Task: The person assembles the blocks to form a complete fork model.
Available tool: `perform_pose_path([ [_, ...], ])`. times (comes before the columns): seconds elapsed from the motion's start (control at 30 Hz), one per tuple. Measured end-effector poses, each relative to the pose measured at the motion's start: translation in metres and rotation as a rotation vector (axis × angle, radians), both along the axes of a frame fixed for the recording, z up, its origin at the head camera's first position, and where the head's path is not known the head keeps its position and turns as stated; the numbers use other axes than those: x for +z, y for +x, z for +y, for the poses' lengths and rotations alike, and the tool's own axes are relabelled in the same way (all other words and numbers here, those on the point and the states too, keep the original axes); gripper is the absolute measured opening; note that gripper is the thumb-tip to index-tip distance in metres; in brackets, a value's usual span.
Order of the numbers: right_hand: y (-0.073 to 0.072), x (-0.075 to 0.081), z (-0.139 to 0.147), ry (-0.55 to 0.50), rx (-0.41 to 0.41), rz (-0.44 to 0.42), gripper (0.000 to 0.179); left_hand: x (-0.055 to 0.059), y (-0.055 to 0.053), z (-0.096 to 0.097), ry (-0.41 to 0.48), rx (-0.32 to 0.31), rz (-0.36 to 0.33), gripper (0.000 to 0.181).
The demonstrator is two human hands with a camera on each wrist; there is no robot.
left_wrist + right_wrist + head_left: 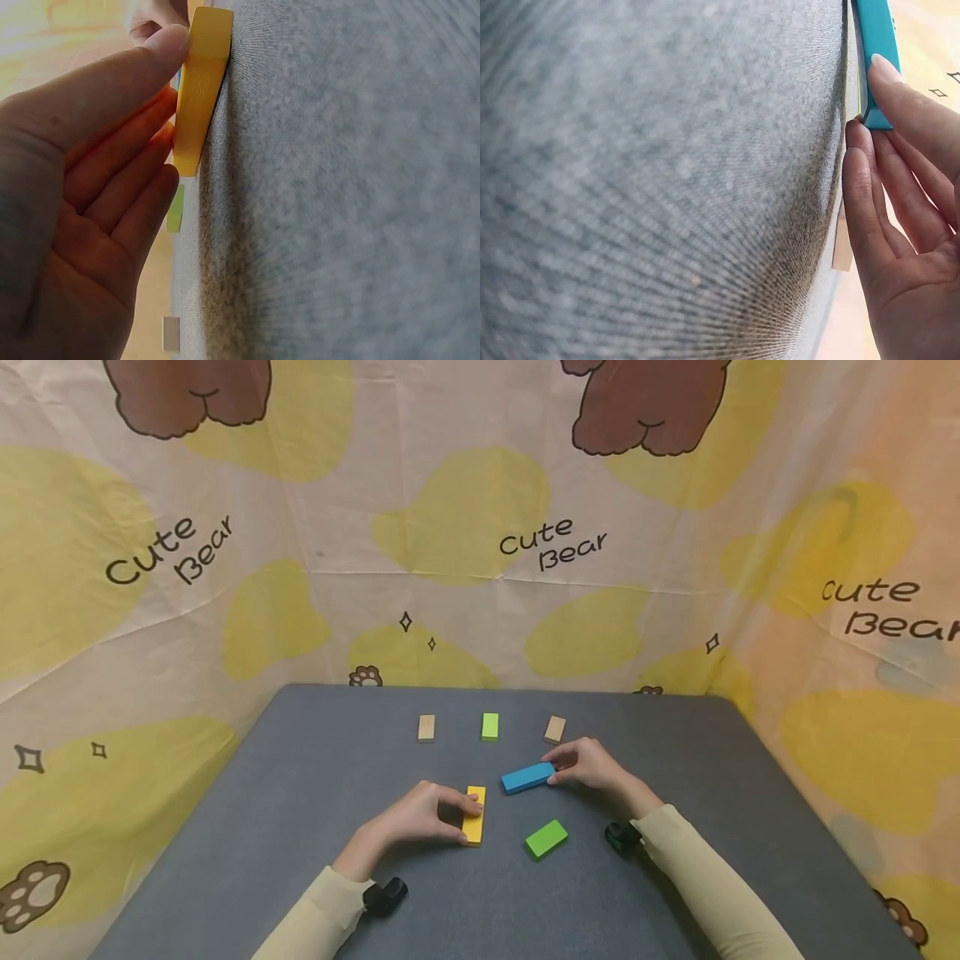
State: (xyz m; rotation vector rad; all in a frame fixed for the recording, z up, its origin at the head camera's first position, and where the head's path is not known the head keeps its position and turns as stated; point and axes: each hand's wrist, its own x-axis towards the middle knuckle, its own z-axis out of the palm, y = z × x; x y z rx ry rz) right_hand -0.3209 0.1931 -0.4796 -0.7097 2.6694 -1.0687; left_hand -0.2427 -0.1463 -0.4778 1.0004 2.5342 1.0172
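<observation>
In the head view, the bears (652,410) at 10 and 1 o'clock are cut off above; the left hand (408,814) hides part of the yellow block (475,824). At 1 o'clock in the right wrist view, the top edge crops the blue block (877,30).

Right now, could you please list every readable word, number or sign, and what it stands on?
"Cute Bear", on the patterned cloth, left.
"Cute Bear", same cloth, middle.
"Cute Bear", same cloth, right, its last letter at the picture's edge.
No lettering shows on the yellow block or the blue block.
</observation>
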Motion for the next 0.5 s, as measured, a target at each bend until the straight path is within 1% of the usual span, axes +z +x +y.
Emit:
perform_pose_path([
  [0.3, -0.0032, -0.0016, -0.0015, 0.015, -0.005, 0.005, 0.033, -0.0007, -0.0007, -0.0003, 0.003, -0.006, 0.003, 0.043],
  [0.5, -0.0012, 0.0019, -0.0043, 0.002, -0.008, 0.005, 0.032, -0.0013, -0.0014, -0.0002, 0.002, -0.007, 0.005, 0.043],
])
